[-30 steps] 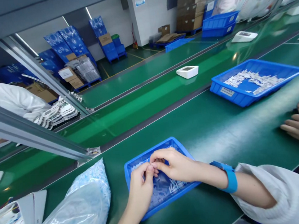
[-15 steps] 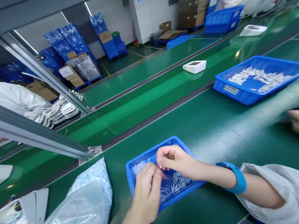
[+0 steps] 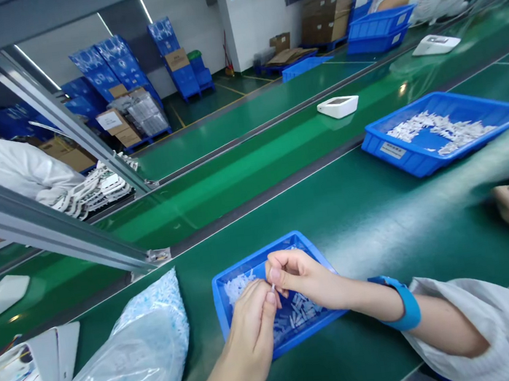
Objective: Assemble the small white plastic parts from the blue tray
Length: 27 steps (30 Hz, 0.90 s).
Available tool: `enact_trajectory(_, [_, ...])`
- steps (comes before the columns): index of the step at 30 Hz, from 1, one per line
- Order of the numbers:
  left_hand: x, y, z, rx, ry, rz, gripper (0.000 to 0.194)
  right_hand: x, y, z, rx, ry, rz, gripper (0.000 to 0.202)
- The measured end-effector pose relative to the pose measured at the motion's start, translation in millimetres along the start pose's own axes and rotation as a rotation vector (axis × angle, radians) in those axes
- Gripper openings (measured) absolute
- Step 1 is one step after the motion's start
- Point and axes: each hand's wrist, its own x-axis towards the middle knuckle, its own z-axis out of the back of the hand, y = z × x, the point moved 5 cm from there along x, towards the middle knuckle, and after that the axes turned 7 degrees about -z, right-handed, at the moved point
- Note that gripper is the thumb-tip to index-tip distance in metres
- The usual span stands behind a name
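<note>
In the head view, over a blue tray (image 3: 307,333) on the green bench (image 3: 363,245), the right hand (image 3: 300,277) has its grip pinched on a small white piece (image 3: 272,288); the left hand's (image 3: 253,333) grip is closed too, seemingly on the same piece, though fingers hide it. A plastic bag (image 3: 135,353) lies at the tray's nine o'clock, a larger blue bin (image 3: 418,161) at two.
</note>
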Motion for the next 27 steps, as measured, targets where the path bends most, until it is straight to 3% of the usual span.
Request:
enact_trajectory(4, [-0.7,2.1,-0.6,0.017,-0.017,-0.006,0.027,-4.0,4.3,-2.8,-0.112,-0.053,0.093,0.036])
enact_trajectory(10, [-1.4,6.3,-2.8,0.095,-0.032,-0.048,0.023,-11.9,13.5,-4.5,-0.539,-0.2,0.173,0.026])
enact_trajectory(19, [-1.9,5.2,-5.6,0.134,0.002,-0.065,0.023,-10.7,17.4,-2.2,-0.619,-0.054,0.153,0.028])
enact_trajectory(27, [-3.5,9.4,-3.3,0.069,0.036,0.049,0.026,-11.0,20.4,-4.1,-0.6,0.021,0.184,0.03])
